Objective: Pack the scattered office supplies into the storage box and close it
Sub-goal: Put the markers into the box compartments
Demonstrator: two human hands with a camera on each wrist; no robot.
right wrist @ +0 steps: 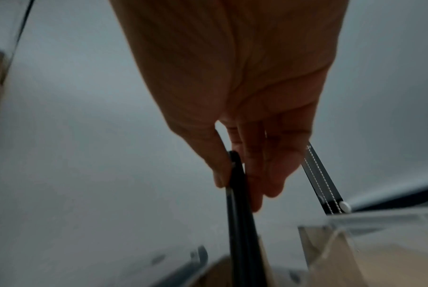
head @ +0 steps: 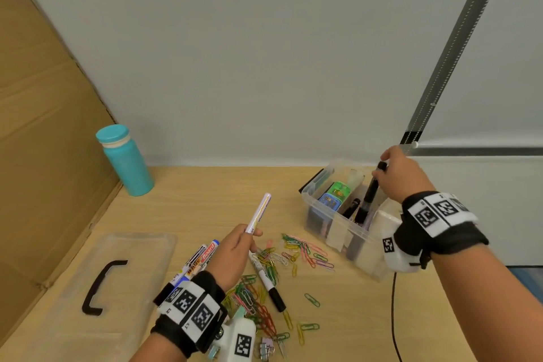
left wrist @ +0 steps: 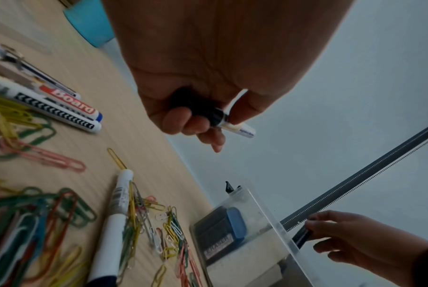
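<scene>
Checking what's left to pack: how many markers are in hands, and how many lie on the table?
Markers held: 2, white marker in left hand, black marker in right hand.
Markers on the table: 4 visible, three whiteboard markers by the left wrist, one black-capped marker among paper clips.
Total: 6

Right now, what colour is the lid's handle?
Black, on the clear lid's handle; the head view shows it best.
</scene>
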